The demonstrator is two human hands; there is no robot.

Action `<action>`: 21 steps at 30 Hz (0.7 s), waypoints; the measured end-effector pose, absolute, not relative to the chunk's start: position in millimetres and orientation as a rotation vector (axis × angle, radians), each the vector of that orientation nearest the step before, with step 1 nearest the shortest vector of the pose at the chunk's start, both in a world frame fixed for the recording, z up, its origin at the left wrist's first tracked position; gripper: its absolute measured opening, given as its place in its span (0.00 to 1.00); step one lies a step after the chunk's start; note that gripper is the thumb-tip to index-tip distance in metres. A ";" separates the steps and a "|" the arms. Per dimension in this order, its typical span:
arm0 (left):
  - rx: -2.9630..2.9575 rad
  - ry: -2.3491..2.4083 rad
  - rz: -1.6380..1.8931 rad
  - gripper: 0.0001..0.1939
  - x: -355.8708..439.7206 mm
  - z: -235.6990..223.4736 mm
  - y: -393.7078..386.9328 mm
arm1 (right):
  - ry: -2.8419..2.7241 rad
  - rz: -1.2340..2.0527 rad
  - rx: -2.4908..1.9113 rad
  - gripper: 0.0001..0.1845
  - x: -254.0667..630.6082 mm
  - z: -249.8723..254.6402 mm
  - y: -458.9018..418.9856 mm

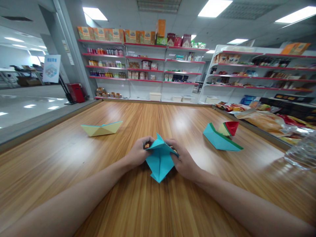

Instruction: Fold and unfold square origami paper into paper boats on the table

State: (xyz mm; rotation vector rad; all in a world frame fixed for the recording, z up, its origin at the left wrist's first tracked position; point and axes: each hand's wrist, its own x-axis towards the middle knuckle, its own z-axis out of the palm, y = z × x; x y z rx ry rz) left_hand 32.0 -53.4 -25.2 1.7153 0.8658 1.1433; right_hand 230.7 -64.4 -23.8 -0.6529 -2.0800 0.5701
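Currently, left hand and right hand both pinch folded blue paper by its sides, over table, between yellow paper boat and blue-green boat. Sign and orange boxes carry print, too blurred to read.

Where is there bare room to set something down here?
Bare table stretches beyond the left hand and right hand, between the yellow paper boat and blue paper boat. More lies between the right forearm and clear plastic item. It is crowded where the hands hold blue folded paper and where the red-tipped boat sits by the blue paper boat.
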 end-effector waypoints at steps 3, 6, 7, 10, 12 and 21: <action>1.677 0.847 1.143 0.05 32.3 -23.7 -55.0 | -2.078 0.579 -0.633 0.27 230.7 -22.7 -63.9; 1.636 0.831 1.138 0.06 32.5 -22.8 -56.7 | -2.079 0.593 -0.609 0.27 230.9 -22.5 -64.4; 1.624 0.830 1.138 0.06 32.5 -22.7 -56.9 | -2.085 0.599 -0.604 0.27 231.0 -22.7 -64.6; 1.617 0.832 1.141 0.07 32.1 -23.4 -56.5 | -2.132 0.591 -0.595 0.25 231.5 -23.4 -65.1; 1.642 0.835 1.147 0.07 31.6 -23.9 -55.7 | -2.165 0.560 -0.592 0.24 231.9 -23.9 -65.1; 1.864 0.894 1.105 0.03 32.8 -22.5 -57.2 | -2.241 0.259 -0.627 0.12 229.9 -18.0 -73.6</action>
